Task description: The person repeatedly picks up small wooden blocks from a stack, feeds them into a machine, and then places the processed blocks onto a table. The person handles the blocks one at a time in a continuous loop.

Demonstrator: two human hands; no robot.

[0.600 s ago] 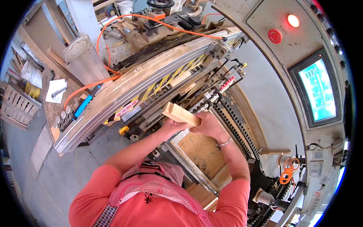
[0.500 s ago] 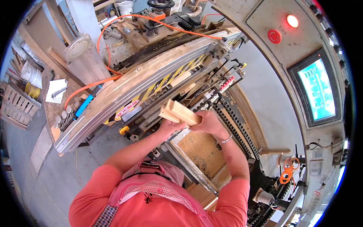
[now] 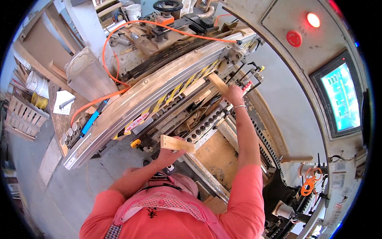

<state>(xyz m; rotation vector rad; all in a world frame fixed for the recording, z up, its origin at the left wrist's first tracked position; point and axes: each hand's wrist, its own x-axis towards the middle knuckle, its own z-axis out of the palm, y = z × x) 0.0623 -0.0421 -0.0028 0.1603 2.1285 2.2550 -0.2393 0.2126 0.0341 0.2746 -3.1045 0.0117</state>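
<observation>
Moved apart since earlier, farther wooden block point(image 3: 217, 83), oblong, nearer pale block point(image 3: 175, 143), square-edged, hands point(image 3: 234, 95) gripping one each.

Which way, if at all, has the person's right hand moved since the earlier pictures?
Yes: the right hand, holding a wooden block, has moved up the picture, nearer the fixed row of small red parts.

Lettered: red-white label point(image 3: 136, 123) on beam point(image 3: 161, 91), control panel point(image 3: 274, 28), coral shirt point(image 3: 175, 226)

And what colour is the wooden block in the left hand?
The wooden block is pale yellowish tan; see the head view.
</observation>
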